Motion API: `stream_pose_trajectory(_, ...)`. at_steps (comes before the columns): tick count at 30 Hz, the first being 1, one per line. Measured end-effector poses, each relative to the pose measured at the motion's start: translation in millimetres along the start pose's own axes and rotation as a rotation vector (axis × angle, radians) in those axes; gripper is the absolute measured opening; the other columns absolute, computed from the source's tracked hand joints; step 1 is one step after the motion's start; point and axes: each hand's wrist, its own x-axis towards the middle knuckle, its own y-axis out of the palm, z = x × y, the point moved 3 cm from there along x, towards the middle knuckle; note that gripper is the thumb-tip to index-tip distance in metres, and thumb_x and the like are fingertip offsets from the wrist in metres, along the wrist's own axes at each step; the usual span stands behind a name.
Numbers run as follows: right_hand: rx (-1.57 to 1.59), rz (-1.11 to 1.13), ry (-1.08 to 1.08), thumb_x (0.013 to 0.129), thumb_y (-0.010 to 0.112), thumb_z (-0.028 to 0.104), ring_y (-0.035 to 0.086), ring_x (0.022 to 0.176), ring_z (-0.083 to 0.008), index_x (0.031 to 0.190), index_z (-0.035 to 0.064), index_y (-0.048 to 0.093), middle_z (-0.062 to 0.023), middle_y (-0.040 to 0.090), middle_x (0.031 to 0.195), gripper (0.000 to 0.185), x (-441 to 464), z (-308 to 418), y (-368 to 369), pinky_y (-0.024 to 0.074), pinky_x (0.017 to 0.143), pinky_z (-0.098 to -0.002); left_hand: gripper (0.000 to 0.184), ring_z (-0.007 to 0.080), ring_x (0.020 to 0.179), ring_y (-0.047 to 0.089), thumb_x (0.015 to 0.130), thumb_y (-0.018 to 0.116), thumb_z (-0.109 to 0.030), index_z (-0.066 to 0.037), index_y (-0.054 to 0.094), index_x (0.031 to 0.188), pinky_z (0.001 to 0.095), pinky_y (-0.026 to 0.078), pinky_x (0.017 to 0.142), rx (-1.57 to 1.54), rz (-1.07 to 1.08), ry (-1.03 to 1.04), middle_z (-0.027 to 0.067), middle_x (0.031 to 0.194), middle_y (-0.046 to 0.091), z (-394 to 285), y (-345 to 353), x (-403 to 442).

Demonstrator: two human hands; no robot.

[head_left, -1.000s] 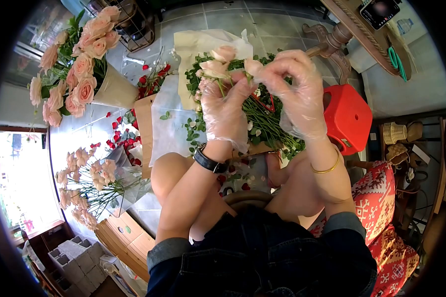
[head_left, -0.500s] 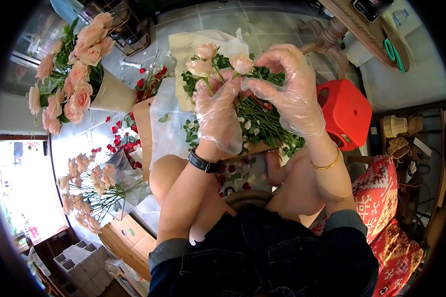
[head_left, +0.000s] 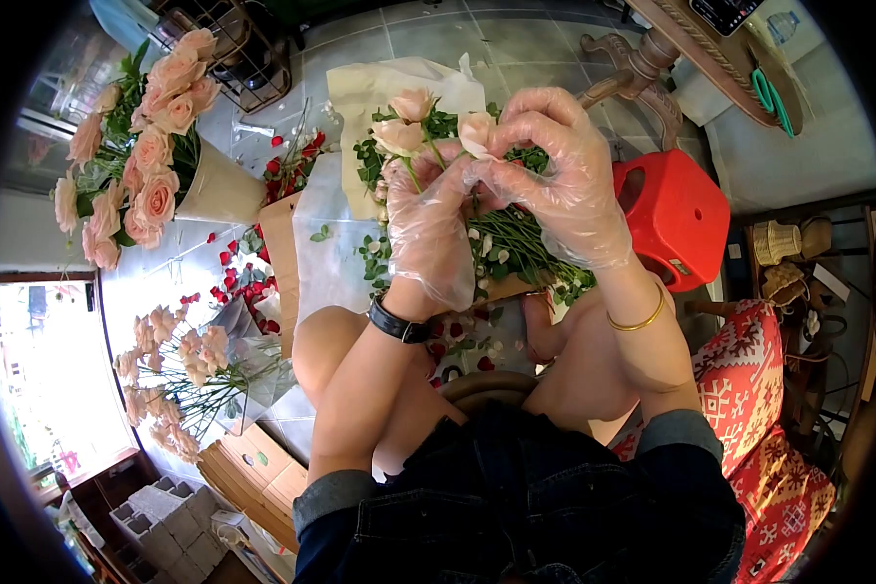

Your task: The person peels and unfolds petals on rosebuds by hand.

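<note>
Below, grey floor tiles (head_left: 428,41) around brown paper (head_left: 360,88), red stool (head_left: 686,216) nearby.

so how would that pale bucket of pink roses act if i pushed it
The bucket looks apt to tip, since the pink roses spread well out past its rim. Its plain wall looks smooth, so it may be a bit slippery. The thin, open petals would probably bruise if knocked.

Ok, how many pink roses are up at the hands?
3: the top rose, the left rose just below it, and the right rose by the right hand; more may be hidden.
</note>
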Motion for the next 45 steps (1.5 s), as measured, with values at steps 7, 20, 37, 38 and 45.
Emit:
stream_pose_trajectory(7,0.512,0.023,0.114,0.069,0.069,0.002,0.052,0.070,-0.0105,0.074,0.0015,0.058,-0.0044,0.051,0.083,0.013,-6.8,-21.4,3.3,0.0437,0.065,-0.0230,0.011,0.0097,0.065,0.053,0.086,0.052,-0.010,-0.004,0.053,0.095,0.0290,0.054,0.063,-0.095,0.108,-0.074,0.0027,0.078,0.057,0.7,-1.2,0.7)
stream_pose_trajectory(20,0.569,-0.118,0.024,0.071,0.070,0.009,0.054,0.078,-0.0096,0.082,0.0044,0.058,-0.0014,0.057,0.087,0.017,-1.6,-19.9,-19.2,0.0426,0.069,-0.0239,0.016,0.0079,0.066,0.048,0.086,0.056,-0.018,-0.005,0.054,0.094,0.0291,0.053,0.064,-0.158,0.227,-0.090,0.0006,0.076,0.052,-2.2,-6.5,1.9)
stream_pose_trajectory(37,-0.039,0.000,-0.174,0.062,0.073,0.010,0.054,0.087,-0.0217,0.087,0.0104,0.061,-0.0058,0.052,0.095,0.028,1.7,-2.1,-16.6,0.0444,0.076,-0.0314,0.022,0.0116,0.064,0.053,0.088,0.052,-0.017,-0.005,0.049,0.106,0.0311,0.049,0.059,-0.141,0.207,-0.136,0.0064,0.081,0.058,-1.0,-3.1,0.1)
stream_pose_trajectory(38,-0.039,0.000,-0.174,0.062,0.073,0.010,0.054,0.087,-0.0217,0.087,0.0104,0.061,-0.0058,0.052,0.095,0.028,0.8,-3.0,-16.8,0.0444,0.076,-0.0314,0.022,0.0116,0.064,0.053,0.088,0.052,-0.017,-0.005,0.049,0.106,0.0311,0.049,0.059,-0.141,0.207,-0.136,0.0064,0.081,0.058,-1.2,-3.3,-0.1)
stream_pose_trajectory(45,0.039,0.036,-0.088,0.064,0.073,0.010,0.052,0.085,-0.0174,0.078,0.0081,0.062,-0.0051,0.050,0.094,0.018,-1.7,-4.6,-11.8,0.0436,0.074,-0.0287,0.025,0.0127,0.064,0.053,0.087,0.052,-0.015,-0.005,0.047,0.109,0.0303,0.048,0.053,-0.076,0.157,-0.180,0.0080,0.082,0.058,-1.0,-2.2,-3.4)
